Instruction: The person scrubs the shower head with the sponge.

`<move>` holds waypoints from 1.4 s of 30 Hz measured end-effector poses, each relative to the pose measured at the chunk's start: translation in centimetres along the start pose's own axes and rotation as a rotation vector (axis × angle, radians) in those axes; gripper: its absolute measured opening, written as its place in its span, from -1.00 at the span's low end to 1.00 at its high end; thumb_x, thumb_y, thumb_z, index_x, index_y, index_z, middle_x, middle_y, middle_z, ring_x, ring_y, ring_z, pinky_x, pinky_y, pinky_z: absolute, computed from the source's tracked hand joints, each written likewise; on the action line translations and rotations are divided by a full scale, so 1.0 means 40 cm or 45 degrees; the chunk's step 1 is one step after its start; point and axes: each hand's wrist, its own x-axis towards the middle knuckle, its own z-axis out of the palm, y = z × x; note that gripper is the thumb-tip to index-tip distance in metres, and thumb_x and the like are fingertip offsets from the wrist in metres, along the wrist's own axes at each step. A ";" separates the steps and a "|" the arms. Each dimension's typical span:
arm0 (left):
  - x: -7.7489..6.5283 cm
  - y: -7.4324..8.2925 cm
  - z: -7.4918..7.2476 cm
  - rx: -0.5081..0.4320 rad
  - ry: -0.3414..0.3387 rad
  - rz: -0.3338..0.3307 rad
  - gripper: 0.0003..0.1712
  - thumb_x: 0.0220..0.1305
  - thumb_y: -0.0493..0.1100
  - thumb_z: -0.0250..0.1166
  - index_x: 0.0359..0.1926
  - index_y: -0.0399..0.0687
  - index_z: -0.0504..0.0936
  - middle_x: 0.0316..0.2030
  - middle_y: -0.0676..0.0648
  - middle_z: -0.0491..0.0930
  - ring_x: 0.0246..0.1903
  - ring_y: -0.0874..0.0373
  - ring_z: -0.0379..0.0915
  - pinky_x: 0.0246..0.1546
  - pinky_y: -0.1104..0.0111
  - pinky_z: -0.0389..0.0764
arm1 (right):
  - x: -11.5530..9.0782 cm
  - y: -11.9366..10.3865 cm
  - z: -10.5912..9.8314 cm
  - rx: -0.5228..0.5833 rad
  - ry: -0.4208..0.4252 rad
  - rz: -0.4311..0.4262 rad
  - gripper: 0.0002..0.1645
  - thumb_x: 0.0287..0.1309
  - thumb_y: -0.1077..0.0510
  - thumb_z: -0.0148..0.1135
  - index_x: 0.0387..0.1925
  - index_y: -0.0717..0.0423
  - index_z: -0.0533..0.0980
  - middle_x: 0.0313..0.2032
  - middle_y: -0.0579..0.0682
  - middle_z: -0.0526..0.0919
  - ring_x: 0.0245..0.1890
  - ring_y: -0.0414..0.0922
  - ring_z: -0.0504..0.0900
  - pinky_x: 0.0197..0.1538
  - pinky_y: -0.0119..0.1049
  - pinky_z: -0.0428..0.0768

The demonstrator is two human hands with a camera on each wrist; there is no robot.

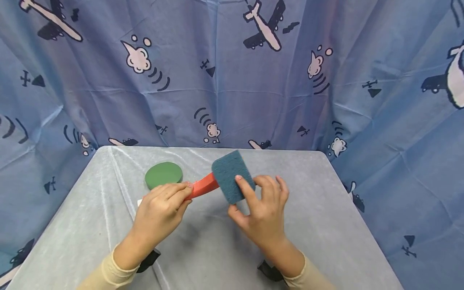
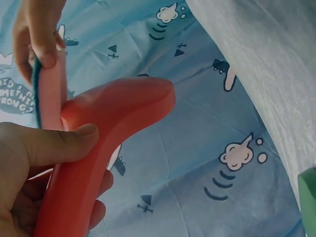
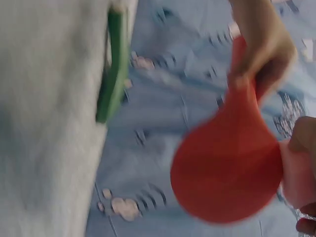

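My left hand [image 1: 159, 209] grips the handle of a red spoon [image 1: 204, 186], thumb along its upper side in the left wrist view. The spoon's round head [image 3: 227, 168] shows whole in the right wrist view; the sponge hides it in the head view. A rectangular sponge [image 1: 232, 175], teal scouring side up and pink foam [image 2: 52, 94] beneath, is pinched in my right hand [image 1: 266, 215]. Its foam side lies against the spoon's head. Both things are held above the table. Past my left hand sits a round green dish [image 1: 164, 174], partly hidden by that hand.
A grey cloth-covered table [image 1: 319, 225] lies under both hands. Behind and beside it hangs a blue curtain [image 1: 232, 80] printed with planes. A small white piece [image 1: 139, 202] peeks out beside my left hand, below the green dish.
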 end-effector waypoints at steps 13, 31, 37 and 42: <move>0.014 -0.005 0.001 -0.033 0.068 0.045 -0.70 0.03 -0.32 0.53 -0.13 -0.21 0.79 -0.20 -0.11 0.78 -0.25 -0.01 0.73 -0.23 0.11 0.72 | 0.014 0.014 -0.010 0.091 -0.006 -0.094 -0.34 -0.15 0.01 0.31 0.12 0.03 0.66 -0.20 0.20 0.55 -0.10 0.19 0.52 0.15 0.40 0.31; 0.036 -0.006 -0.003 -0.010 0.248 0.240 -0.75 0.49 -0.21 0.23 -0.18 -0.27 0.79 -0.26 -0.15 0.76 -0.34 -0.04 0.70 -0.32 0.12 0.71 | 0.013 0.095 -0.022 0.475 -0.105 0.471 -0.37 0.06 0.06 0.37 0.24 -0.04 0.59 -0.07 0.07 0.60 -0.03 0.01 0.50 0.13 -0.01 0.31; 0.049 0.004 -0.019 -0.118 0.376 0.304 -0.76 0.45 -0.21 0.29 -0.23 -0.30 0.80 -0.30 -0.17 0.76 -0.38 -0.05 0.69 -0.36 0.13 0.68 | 0.003 0.134 -0.035 0.843 -0.222 0.898 -0.46 0.32 0.22 0.21 0.32 0.02 0.49 0.19 0.00 0.58 0.17 -0.11 0.47 0.22 -0.17 0.41; 0.061 0.008 -0.028 -0.193 0.371 0.310 -0.75 0.45 -0.20 0.29 -0.21 -0.31 0.80 -0.30 -0.18 0.76 -0.37 -0.04 0.69 -0.36 0.15 0.67 | 0.014 0.111 -0.051 1.017 -0.116 0.801 -0.39 0.24 0.30 0.16 0.35 0.16 0.44 0.21 0.03 0.54 0.18 -0.04 0.46 0.27 -0.29 0.41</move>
